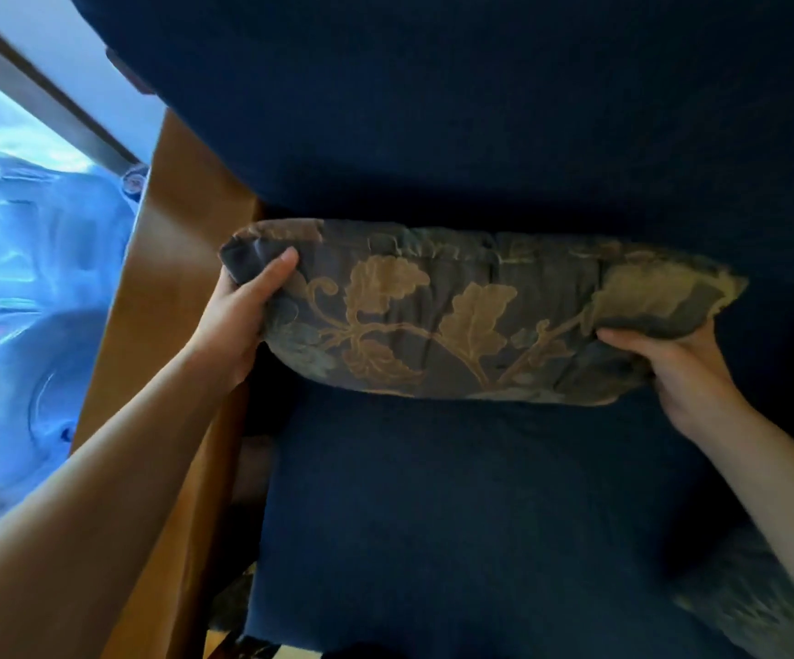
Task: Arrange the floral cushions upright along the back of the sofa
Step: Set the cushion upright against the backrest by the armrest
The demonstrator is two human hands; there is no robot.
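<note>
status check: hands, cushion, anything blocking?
Left hand and right hand grip opposite ends of floral cushion. Cushion at sofa back, over seat. Nothing in the way.

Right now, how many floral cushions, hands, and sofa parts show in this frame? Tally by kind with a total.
Floral cushions: 2, one held at both ends, one partly visible at lower right
Hands: 2, left hand and right hand
Blue sofa parts: 2, backrest and seat
Wooden armrest: 1
Total: 7

cushion (456,316) against sofa back (480,111)
</note>
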